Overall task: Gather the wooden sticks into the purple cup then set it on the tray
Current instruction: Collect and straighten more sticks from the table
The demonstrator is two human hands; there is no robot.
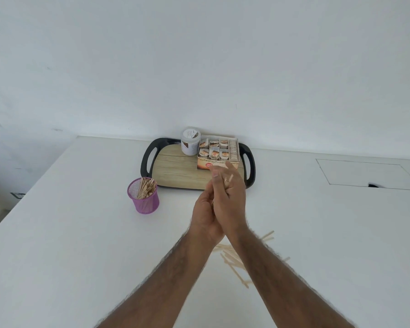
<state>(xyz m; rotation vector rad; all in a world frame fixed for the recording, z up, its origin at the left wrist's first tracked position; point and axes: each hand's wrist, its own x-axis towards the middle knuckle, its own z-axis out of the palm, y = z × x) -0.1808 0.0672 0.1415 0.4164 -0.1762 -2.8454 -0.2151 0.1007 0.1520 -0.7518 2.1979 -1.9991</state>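
Observation:
A bundle of wooden sticks point(228, 181) is held between my two hands above the table, just in front of the tray. My left hand point(205, 210) grips the bundle from the left, and my right hand point(232, 200) closes on it from the right, overlapping the left. The purple mesh cup point(144, 201) stands upright on the table to the left of my hands, with several sticks leaning inside it. More loose sticks point(234, 260) lie scattered on the table under my right forearm, partly hidden. The black-handled tray point(175, 168) with a wood-look floor sits behind, against the wall.
On the tray's back half stand a white jar point(190, 143) and an open box of small packets point(219, 151). The white table's left edge runs diagonally at the left. A flush rectangular hatch point(365, 174) is set into the tabletop at the right.

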